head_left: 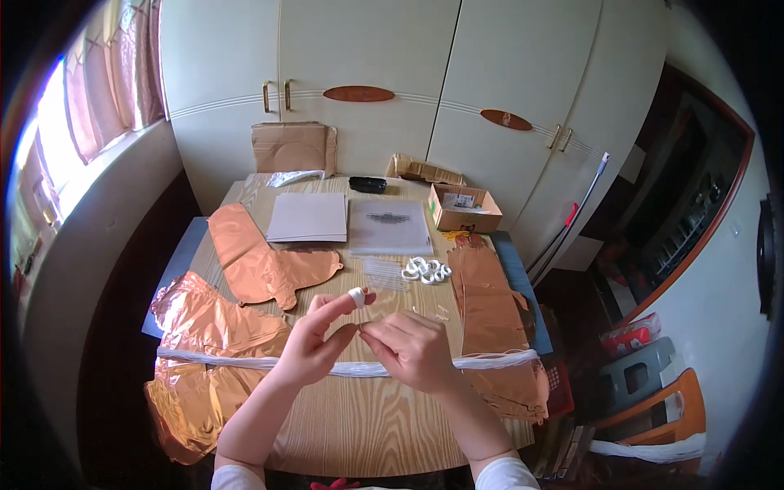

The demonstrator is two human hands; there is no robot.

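Above the middle of the table, my left hand (314, 347) stretches its fingers to the right, with white string (357, 297) wound in a band around them near the tips. Its thumb reaches toward my right hand (414, 347), whose fingers are closed in a pinch close to that thumb tip. What the right fingers pinch is too small to make out. Below both hands a long bundle of white string (359, 370) runs across the table from left to right. Beyond the right hand lie several small white string coils (426, 270) beside clear thin strips (384, 274).
Copper-coloured foil balloons (253, 257) cover the table's left side; flat ones (488, 302) are stacked at right. Grey sheets (307, 217), a clear plastic bag stack (389, 229), a black object (367, 184) and an open cardboard box (464, 209) stand farther back. A wooden chair (692, 400) is at right.
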